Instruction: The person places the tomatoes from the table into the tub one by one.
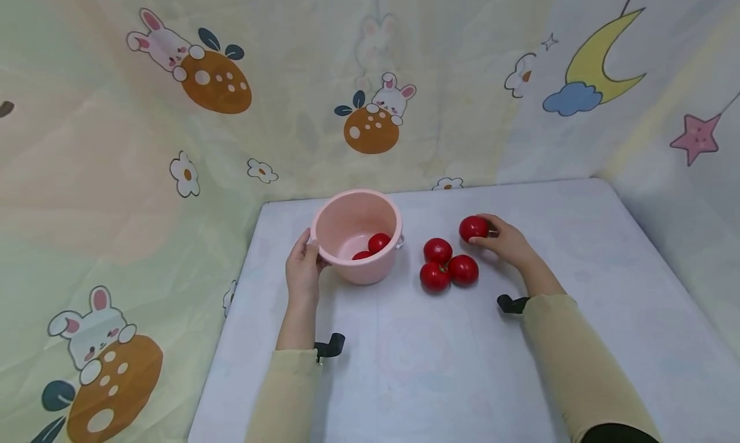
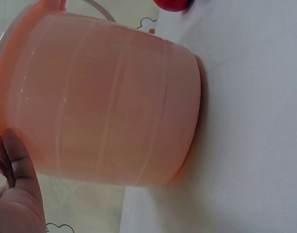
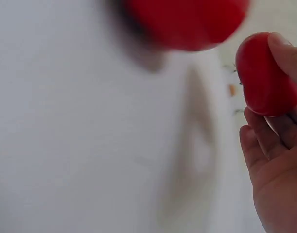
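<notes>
A pink bucket (image 1: 364, 275) stands on the table at the left, its mouth tilted toward the head view. Two red tomatoes (image 1: 379, 242) lie inside, one partly hidden by the front rim. My left hand (image 1: 302, 269) grips the bucket's left side near the rim; in the left wrist view, fingers (image 2: 19, 160) show against its wall. Right of the bucket, my right hand (image 1: 509, 243) holds a tomato (image 3: 265, 77) between thumb and fingers, above the table. Three more tomatoes (image 1: 437, 251) sit close together between the bucket and this hand.
The white table (image 1: 405, 372) has its back edge against a hanging cloth (image 1: 300, 109) printed with rabbits and flowers. The bucket's thin handle (image 2: 97, 8) shows beside its rim in the left wrist view. A black strap piece (image 1: 511, 304) sticks out at the right wrist.
</notes>
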`<state>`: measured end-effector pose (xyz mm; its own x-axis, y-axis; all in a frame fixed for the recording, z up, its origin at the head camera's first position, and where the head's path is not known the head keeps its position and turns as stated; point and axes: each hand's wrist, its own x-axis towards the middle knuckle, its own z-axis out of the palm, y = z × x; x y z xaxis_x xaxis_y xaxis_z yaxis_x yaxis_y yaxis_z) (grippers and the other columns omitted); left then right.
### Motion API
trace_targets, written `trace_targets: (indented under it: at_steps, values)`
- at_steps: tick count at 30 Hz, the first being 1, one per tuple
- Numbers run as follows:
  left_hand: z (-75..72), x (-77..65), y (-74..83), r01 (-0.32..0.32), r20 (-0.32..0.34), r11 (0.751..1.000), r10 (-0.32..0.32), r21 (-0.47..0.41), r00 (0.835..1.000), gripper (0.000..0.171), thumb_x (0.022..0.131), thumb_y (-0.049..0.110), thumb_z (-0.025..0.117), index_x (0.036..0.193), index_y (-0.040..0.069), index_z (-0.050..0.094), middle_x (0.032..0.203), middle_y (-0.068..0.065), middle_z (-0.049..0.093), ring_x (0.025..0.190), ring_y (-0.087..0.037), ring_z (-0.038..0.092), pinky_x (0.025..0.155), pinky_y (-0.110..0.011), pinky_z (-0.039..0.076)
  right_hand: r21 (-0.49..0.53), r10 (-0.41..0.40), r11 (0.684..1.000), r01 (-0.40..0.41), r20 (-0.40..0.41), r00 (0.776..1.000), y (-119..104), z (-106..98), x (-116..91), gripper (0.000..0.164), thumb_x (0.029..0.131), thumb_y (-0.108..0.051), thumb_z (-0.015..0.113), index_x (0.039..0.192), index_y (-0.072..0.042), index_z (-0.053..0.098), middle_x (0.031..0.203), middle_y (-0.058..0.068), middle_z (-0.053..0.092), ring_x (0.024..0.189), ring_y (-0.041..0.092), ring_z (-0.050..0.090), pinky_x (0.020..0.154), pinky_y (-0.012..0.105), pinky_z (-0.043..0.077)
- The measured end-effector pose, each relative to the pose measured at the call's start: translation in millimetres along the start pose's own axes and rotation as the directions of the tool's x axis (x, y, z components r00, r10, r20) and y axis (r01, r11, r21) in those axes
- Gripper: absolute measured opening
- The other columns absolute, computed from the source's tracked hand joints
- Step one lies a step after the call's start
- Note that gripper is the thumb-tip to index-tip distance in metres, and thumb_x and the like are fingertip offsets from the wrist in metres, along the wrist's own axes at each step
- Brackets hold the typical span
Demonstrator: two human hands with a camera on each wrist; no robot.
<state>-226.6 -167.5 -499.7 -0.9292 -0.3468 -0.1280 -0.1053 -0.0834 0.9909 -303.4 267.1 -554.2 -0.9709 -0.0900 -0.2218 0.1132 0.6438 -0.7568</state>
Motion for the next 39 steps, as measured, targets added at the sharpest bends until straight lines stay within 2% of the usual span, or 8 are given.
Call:
trace_targets:
  at_steps: [5,9,16,21,29,34,39]
  values:
    - [0.0,-0.9,0.5,0.005,0.004,1.0,-0.004,-0.029,1.0,0.039,0.1,0.031,0.057,0.138,0.038,0.055,0.123,-0.022,0.06,0.091,-0.023,0.066,0.084,-0.026,0.059,0.007,-0.049,0.999,0.049,-0.03,0.998,-36,-17,-2,0.09,0.082,-0.061,0.07,0.154,-0.027,0.03,0.152,0.014,0.04,0.138,0.04,0.039,0.102,0.063,0.045]
    - [0.9,-1.1,0.7,0.004,-0.003,1.0,-0.004,-0.015,1.0,0.041,0.1,0.032,0.056,0.14,0.038,0.053,0.124,-0.019,0.061,0.097,-0.028,0.066,0.084,-0.025,0.059,0.013,-0.094,0.995,0.095,-0.035,0.995,-70,-22,-3,0.091,0.079,-0.06,0.073,0.154,-0.03,0.031,0.152,0.011,0.042,0.139,0.038,0.04,0.1,0.062,0.047]
    - [0.1,2.6,-1.7,0.01,-0.014,1.0,-0.01,-0.003,1.0,0.043,0.099,0.036,0.056,0.142,0.037,0.051,0.124,-0.015,0.063,0.108,-0.035,0.064,0.087,-0.026,0.058,0.042,-0.195,0.98,0.194,0.003,0.981,-127,-9,1,0.088,0.075,-0.059,0.078,0.15,-0.037,0.037,0.15,0.004,0.045,0.137,0.033,0.044,0.098,0.058,0.051]
    - [-0.9,4.2,-4.2,0.01,-0.012,1.0,-0.01,-0.005,1.0,0.041,0.1,0.035,0.056,0.14,0.04,0.052,0.125,-0.012,0.063,0.11,-0.037,0.063,0.087,-0.026,0.058,0.042,-0.231,0.972,0.23,0.029,0.973,-156,3,3,0.09,0.071,-0.057,0.081,0.148,-0.037,0.039,0.148,0.001,0.047,0.136,0.03,0.045,0.095,0.056,0.053]
    - [-0.4,3.2,-4.3,-0.004,-0.018,1.0,0.005,0.016,1.0,0.043,0.099,0.036,0.056,0.142,0.039,0.05,0.12,-0.016,0.064,0.1,-0.03,0.067,0.086,-0.027,0.059,0.07,-0.244,0.969,0.239,0.088,0.966,-178,24,10,0.087,0.072,-0.051,0.084,0.146,-0.041,0.041,0.145,-0.001,0.049,0.134,0.028,0.046,0.093,0.053,0.055]
    - [-0.8,3.9,-4.4,0.004,-0.028,1.0,-0.004,0.019,1.0,0.042,0.099,0.037,0.056,0.14,0.041,0.051,0.117,-0.013,0.065,0.099,-0.027,0.068,0.087,-0.027,0.058,0.076,-0.294,0.955,0.287,0.112,0.949,-186,39,14,0.085,0.071,-0.05,0.084,0.145,-0.039,0.043,0.142,-0.003,0.051,0.131,0.026,0.047,0.089,0.051,0.057]
    - [-0.5,3.1,-2.8,0.017,-0.027,1.0,-0.016,0.024,1.0,0.044,0.099,0.037,0.056,0.142,0.039,0.05,0.115,-0.01,0.067,0.098,-0.025,0.069,0.087,-0.027,0.058,0.068,-0.313,0.949,0.307,0.139,0.939,-192,50,16,0.085,0.071,-0.05,0.085,0.145,-0.038,0.045,0.139,-0.003,0.053,0.129,0.025,0.048,0.087,0.049,0.058]
